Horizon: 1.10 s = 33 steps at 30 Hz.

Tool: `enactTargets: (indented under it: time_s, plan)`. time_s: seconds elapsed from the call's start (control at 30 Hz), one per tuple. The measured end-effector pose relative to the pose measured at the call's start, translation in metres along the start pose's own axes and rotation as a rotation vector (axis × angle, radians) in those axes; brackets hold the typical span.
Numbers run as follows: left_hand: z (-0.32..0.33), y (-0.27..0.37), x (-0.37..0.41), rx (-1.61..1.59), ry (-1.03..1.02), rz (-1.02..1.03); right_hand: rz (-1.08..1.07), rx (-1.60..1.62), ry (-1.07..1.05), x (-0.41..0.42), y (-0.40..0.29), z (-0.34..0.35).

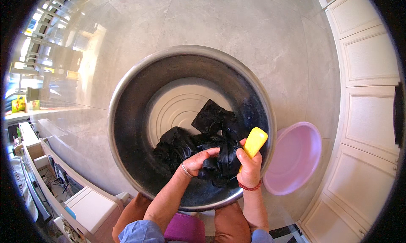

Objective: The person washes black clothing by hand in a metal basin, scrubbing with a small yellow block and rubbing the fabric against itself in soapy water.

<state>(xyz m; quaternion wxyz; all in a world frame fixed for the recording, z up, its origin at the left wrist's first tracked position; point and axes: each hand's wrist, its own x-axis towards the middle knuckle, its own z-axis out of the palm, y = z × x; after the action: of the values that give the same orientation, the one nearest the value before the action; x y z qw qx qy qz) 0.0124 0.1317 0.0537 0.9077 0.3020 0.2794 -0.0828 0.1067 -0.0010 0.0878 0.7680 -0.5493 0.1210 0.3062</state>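
Note:
Before me stands a large round metal basin [190,49] with a ringed, pale bottom. A wet-looking black cloth garment [177,144] lies bunched in its lower right part. My left hand [198,162], with a bracelet at the wrist, holds a fold of the black cloth, its fingers partly hidden by it. In my right hand [250,166], with a red beaded bracelet below it, is a yellow bar of soap [255,141], held upright at a tilt beside the cloth, near the basin's right wall.
A pink plastic basin [293,160] leans close to the metal basin's right side. White panelled cabinets [368,112] line the right. At the lower left are a white box [92,208] and an open shelf unit with cables. My knees touch or nearly touch the basin's near rim.

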Motion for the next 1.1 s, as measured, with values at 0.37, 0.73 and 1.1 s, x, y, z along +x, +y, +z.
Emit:
enactTargets:
  time_s: [0.37, 0.73, 1.1]
  plan:
    - [-0.026, -0.008, 0.021, -0.303, -0.091, 0.088, -0.029, -0.015, 0.143, 0.006, 0.012, -0.004]
    - [-0.027, 0.002, 0.019, -0.54, 0.135, 0.332, 0.037, -0.765, -0.012, 0.004, 0.021, -0.031]
    - [-0.009, -0.017, 0.017, -0.609, 0.463, 0.101, -0.292, -1.241, -0.391, -0.005, 0.04, 0.024]
